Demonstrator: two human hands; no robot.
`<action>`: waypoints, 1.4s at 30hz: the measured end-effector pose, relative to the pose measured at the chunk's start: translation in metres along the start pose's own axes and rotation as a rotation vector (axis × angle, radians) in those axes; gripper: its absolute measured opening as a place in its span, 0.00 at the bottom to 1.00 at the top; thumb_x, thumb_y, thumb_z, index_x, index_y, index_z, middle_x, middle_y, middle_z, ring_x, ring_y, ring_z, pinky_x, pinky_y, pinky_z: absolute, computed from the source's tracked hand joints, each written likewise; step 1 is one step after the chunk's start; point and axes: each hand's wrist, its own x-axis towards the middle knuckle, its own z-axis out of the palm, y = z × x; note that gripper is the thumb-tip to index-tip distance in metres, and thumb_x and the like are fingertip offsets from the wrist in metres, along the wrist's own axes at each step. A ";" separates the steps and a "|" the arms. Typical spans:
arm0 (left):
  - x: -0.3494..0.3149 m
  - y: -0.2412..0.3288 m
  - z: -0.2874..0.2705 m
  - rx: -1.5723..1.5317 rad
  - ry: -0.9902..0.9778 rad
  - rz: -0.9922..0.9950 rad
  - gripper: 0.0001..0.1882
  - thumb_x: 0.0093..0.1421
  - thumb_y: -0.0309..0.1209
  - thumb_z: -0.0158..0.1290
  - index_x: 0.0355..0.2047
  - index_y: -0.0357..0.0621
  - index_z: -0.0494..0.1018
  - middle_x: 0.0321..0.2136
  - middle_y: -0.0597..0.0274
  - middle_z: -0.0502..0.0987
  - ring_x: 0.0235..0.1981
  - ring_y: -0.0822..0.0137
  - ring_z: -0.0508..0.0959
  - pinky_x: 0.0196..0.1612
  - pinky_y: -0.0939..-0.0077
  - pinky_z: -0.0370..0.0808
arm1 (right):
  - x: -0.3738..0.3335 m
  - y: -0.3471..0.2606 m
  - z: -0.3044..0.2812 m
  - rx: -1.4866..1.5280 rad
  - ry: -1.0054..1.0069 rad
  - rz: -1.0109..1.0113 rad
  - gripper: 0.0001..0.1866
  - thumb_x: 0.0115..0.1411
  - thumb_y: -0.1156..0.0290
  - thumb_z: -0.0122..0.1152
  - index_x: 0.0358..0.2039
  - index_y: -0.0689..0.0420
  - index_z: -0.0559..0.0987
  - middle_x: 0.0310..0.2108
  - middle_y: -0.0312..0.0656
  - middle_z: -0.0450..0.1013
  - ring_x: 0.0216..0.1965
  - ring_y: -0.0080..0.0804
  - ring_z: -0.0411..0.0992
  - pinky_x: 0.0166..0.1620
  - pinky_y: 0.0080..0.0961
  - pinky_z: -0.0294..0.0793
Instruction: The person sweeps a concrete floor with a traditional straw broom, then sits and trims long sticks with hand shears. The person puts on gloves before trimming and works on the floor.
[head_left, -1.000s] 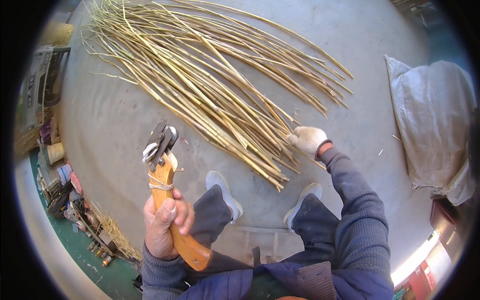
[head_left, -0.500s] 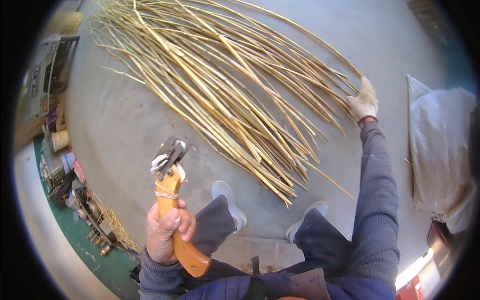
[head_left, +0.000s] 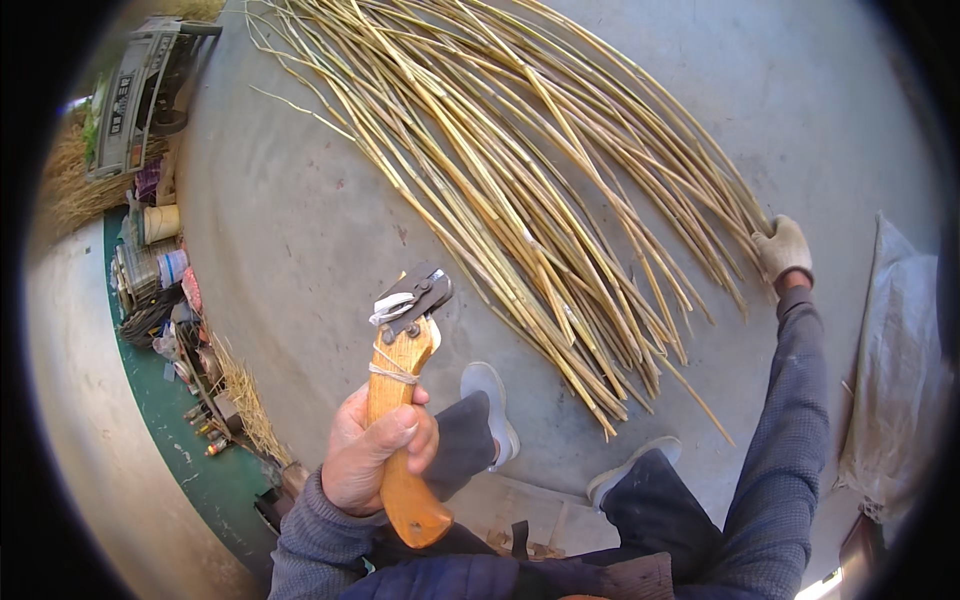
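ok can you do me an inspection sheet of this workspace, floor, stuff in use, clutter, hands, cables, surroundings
Surface: grey floor, dark specks in places.
Things in use: long yellow-brown stalks, loosely fanned on the floor; wooden-handled tool with a dark metal head and cord around the handle.
Clutter: cream bucket, straw and mixed small items along the left.
Hands: bare left hand grips the tool; gloved right hand holds gathered ends of the rightmost stalks.
Cables: nothing seen for certain.
Surroundings: pale sack at right.
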 end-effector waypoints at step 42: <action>-0.084 -0.082 -0.095 0.006 -0.199 0.810 0.07 0.66 0.30 0.58 0.34 0.40 0.73 0.24 0.66 0.75 0.22 0.76 0.74 0.26 0.82 0.73 | -0.675 -0.041 -0.146 0.946 -0.284 -0.198 0.22 0.71 0.56 0.53 0.43 0.66 0.80 0.14 0.30 0.63 0.12 0.16 0.58 0.15 0.15 0.56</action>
